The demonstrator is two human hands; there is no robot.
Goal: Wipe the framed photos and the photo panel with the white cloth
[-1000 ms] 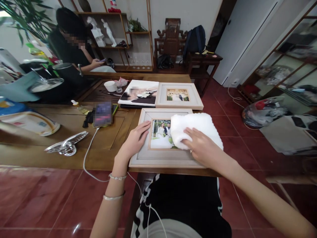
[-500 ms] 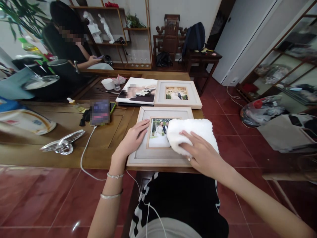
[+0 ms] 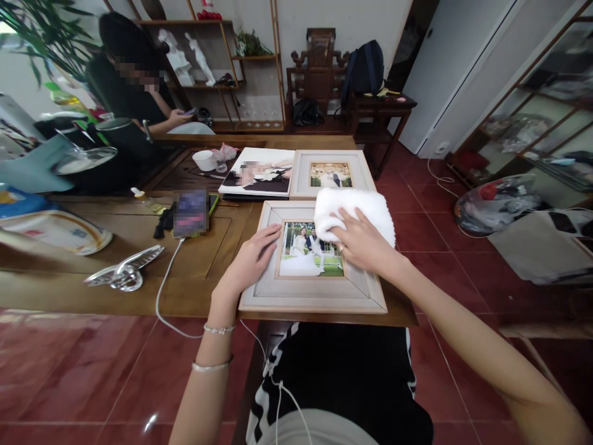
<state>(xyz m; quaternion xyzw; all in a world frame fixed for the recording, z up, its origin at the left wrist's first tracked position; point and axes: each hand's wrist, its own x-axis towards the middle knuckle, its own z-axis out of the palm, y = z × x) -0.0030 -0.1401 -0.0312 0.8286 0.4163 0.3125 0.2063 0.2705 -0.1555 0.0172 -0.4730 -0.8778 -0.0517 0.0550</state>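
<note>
A pale wooden picture frame (image 3: pixel 264 295) lies flat near the table's front edge, with a photo of two people in its middle. Along the frame's left side rests my left hand (image 3: pixel 252 256), its fingers stretched out and flat on the border. My right hand (image 3: pixel 364 241) presses a folded white cloth (image 3: pixel 373 207) onto the frame's upper right part, fingers sunk into the fabric. The cloth covers the photo's top right corner and the frame's upper right border. Just behind lie a second picture frame (image 3: pixel 365 172) and a white-edged photo panel (image 3: pixel 241 162).
On the wooden table (image 3: pixel 222 272) to the left are a silver hair clip (image 3: pixel 125 270), a phone (image 3: pixel 189 213) on a white cable, a small bottle (image 3: pixel 143 199), a white cup (image 3: pixel 204 161) and a blue-and-white pack (image 3: pixel 50 222). Across the table, a person (image 3: pixel 134 80) sits holding a phone.
My right hand has moved the cloth away from me, up to the frame's top right, uncovering more of the photo and the lower right border. My left hand stays in place.
</note>
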